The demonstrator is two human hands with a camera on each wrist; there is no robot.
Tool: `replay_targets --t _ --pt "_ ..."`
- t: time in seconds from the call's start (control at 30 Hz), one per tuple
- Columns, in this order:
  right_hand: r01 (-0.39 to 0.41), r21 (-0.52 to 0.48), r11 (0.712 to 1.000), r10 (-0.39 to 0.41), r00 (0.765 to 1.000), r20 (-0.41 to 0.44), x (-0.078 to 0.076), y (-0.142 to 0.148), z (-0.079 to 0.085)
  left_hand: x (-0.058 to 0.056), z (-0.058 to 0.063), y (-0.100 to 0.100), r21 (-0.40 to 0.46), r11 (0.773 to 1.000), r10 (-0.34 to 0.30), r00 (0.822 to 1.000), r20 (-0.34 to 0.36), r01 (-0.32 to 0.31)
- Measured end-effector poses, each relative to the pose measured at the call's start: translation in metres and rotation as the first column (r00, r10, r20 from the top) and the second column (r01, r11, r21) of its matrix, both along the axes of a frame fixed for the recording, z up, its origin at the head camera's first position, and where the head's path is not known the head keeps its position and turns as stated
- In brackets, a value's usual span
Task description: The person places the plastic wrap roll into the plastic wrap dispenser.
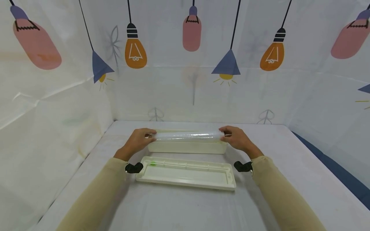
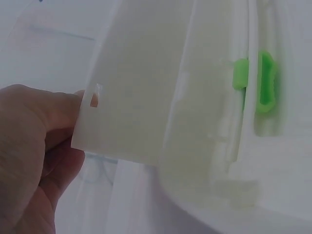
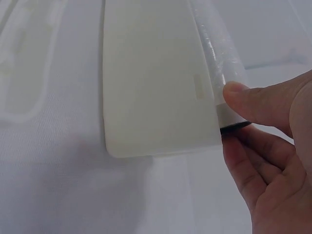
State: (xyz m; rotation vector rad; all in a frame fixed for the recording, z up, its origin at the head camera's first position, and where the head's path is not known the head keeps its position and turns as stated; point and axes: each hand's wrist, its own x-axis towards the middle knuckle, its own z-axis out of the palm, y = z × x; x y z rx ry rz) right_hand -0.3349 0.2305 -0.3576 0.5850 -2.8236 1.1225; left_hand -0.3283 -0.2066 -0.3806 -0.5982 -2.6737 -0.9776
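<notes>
A roll of clear plastic wrap (image 1: 188, 135) lies level at the open top of a long cream dispenser box (image 1: 188, 148). The left hand (image 1: 136, 141) pinches the roll's left end between thumb and fingers; in the left wrist view the box wall (image 2: 131, 73) hides that end. At the other end, the right hand (image 1: 239, 140) grips the roll, thumb on its side and fingers beneath, as the right wrist view shows. How deep the roll sits in the box cannot be made out. Nearer the person lies the cream lid (image 1: 185, 175), inner side up, with a green slider (image 2: 266, 83) on its rail.
All of it stands on a white-covered table (image 1: 179, 208). White sheeting (image 1: 173, 89) printed with lamps hangs behind and at both sides. A black camera mount is on each wrist, the left one (image 1: 134, 167) close to the lid's left corner.
</notes>
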Motion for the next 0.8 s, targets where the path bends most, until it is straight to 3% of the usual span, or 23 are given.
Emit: replay_targets --t 0.4,0.63,0.8 --pt "0.012 0.020 1.000 -0.011 1.000 -0.019 -0.0016 0.0000 -0.0045 -0.0009 -0.0022 -0.0016 0.010 1.000 -0.007 1.000 -0.007 0.007" --pt "0.102 0.030 0.994 -0.100 0.994 -0.047 -0.0018 -0.0001 -0.0054 -0.0002 -0.0022 -0.0012 0.022 1.000 -0.010 1.000 -0.016 0.010" --pt "0.113 0.000 0.994 -0.113 0.993 -0.025 -0.0030 0.0003 -0.0082 -0.0002 -0.0019 -0.0015 0.016 1.000 -0.006 1.000 -0.013 0.006"
